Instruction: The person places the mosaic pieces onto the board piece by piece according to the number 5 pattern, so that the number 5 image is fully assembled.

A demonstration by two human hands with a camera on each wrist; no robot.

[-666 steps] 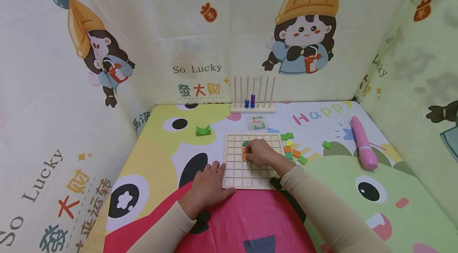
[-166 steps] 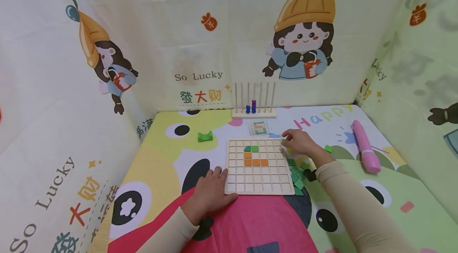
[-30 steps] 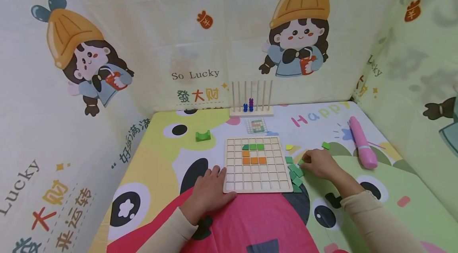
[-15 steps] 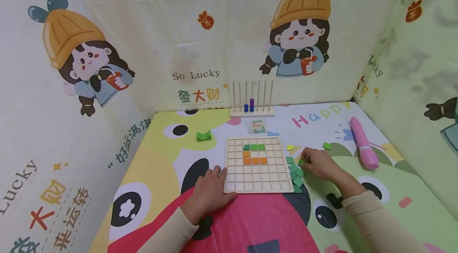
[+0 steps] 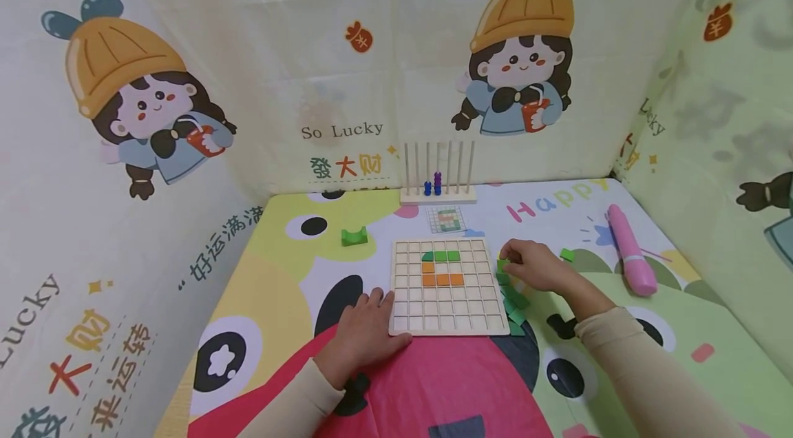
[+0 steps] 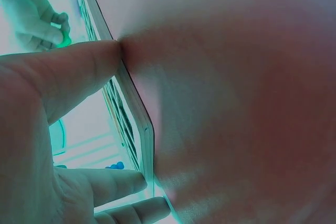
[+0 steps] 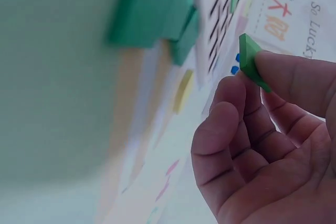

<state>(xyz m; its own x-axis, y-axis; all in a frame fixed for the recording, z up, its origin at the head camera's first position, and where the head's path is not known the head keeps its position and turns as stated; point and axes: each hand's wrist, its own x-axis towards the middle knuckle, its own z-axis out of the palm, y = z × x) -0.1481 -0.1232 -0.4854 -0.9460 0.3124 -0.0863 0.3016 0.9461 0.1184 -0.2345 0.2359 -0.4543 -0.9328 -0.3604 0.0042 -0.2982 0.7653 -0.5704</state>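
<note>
My right hand (image 5: 537, 267) hovers by the right edge of a wooden grid board (image 5: 449, 314). In the right wrist view, its thumb and fingers pinch a small green square tile (image 7: 250, 59). My left hand (image 5: 362, 335) lies at the board's left front corner, its thumb (image 6: 89, 66) and fingertips touching the board's edge. In the grid sit a dark green rounded piece (image 5: 427, 257), two green tiles (image 5: 447, 256) beside it, and several orange tiles (image 5: 442, 279) below in an L shape.
Loose green tiles (image 5: 515, 299) lie along the board's right side. A yellow piece (image 7: 182, 92) is near them, and a lone green tile (image 5: 566, 255) farther right. Behind stand a pattern card (image 5: 446, 219) and peg rack (image 5: 438, 197); a green arch block (image 5: 354, 237) and pink wand (image 5: 633, 252) flank them.
Over the last second my right hand has lifted a green tile from the loose tiles and moved left toward the board. Earlier, green and orange tiles were added to the grid. My left hand stays.
</note>
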